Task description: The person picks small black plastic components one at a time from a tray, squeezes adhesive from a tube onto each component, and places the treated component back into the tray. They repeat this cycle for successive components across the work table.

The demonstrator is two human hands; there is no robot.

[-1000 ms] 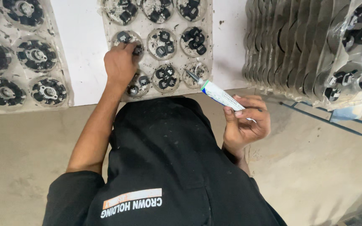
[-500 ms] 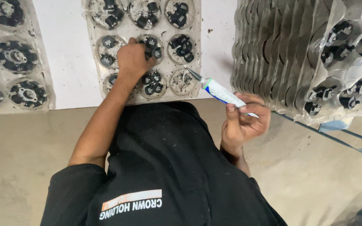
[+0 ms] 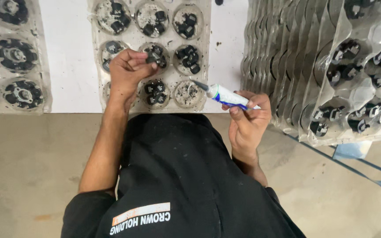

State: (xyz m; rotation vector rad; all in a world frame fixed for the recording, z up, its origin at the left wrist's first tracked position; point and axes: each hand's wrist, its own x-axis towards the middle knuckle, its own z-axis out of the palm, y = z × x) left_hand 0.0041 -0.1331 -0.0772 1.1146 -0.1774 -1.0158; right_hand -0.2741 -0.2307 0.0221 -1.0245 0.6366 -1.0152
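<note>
My left hand hovers over a clear plastic tray with round wells. Its fingertips pinch a small black part above the middle well. Most wells hold a few small black parts; the lower right well holds only dark residue. My right hand grips a white and blue tube near the tray's right front corner. The tube's dark nozzle points left toward the tray.
The tray lies on a white tabletop. A second tray of larger black round parts sits at the left. A leaning stack of similar clear trays fills the right. Below are a concrete floor and a blue frame.
My left hand has moved right from the tray's left wells to the middle well and now pinches a black part. My right hand still holds the tube in about the same place.
</note>
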